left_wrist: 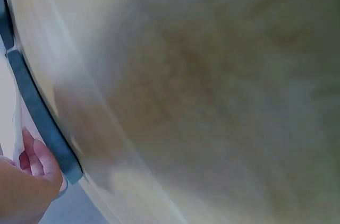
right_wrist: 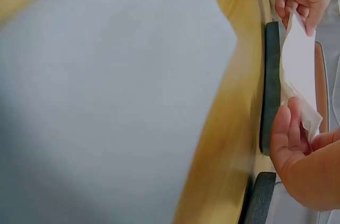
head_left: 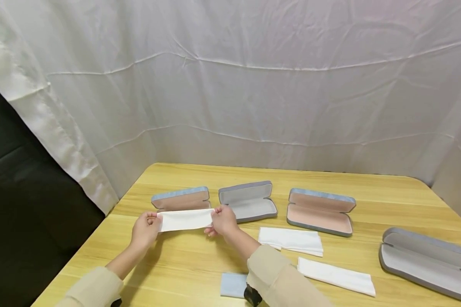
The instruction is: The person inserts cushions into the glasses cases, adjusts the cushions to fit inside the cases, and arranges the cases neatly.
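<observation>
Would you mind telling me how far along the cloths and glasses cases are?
Done: nothing shows yet; all four open cases look empty. In hand: left hand and right hand pinch a folded white cloth over the leftmost case. Left: two white cloths and a blue cloth on the table.

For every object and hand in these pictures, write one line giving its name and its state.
Left hand: pinches held cloth's end.
Right hand: pinches the other end.
Held cloth: folded, stretched between hands.
Four glasses cases: open, empty.
Two white cloths: folded, lying flat.
Blue cloth: flat, partly hidden by sleeve.
</observation>
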Tool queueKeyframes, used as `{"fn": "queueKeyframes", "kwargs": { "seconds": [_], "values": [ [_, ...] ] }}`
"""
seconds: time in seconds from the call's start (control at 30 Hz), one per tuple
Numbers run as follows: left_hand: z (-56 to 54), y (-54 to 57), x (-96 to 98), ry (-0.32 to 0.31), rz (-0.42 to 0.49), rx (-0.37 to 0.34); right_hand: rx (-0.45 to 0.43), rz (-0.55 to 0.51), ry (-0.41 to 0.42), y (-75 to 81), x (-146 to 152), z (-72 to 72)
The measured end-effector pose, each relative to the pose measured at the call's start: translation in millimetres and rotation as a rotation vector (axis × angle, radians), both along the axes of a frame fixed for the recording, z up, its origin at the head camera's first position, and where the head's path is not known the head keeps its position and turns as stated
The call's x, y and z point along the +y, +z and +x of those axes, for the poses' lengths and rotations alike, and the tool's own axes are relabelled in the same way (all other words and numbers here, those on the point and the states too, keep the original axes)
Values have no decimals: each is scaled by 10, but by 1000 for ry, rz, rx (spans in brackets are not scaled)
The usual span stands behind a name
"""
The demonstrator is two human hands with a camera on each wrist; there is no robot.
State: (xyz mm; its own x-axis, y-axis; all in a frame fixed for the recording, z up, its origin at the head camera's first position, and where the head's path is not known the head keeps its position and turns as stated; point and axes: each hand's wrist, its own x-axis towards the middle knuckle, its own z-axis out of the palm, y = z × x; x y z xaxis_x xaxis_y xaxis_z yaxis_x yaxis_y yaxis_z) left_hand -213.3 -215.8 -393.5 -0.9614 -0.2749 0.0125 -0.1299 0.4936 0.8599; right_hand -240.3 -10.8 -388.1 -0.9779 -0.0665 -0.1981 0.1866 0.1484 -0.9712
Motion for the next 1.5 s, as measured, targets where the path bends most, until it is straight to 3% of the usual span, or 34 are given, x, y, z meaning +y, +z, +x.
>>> {"fn": "queueKeyframes", "kwargs": {
  "seconds": [0.27, 0.6, 1.07, 1.23, 1.5],
  "values": [
    [-113, 9, -57, 70, 37, 40, -17, -99, -40, 27, -160, -167],
    [-251, -8, -31, 143, 48, 28, -7, -87, -64, 32, -174, -334],
    [-340, -28, 15, 193, 16, -14, 19, -109, -149, -86, -271, -381],
    [-351, 0, 48, 205, -65, -52, 34, -87, -186, -107, -290, -389],
    [-331, 48, 43, 193, -134, -96, 23, -14, -156, -88, -307, -360]
  ]
}}
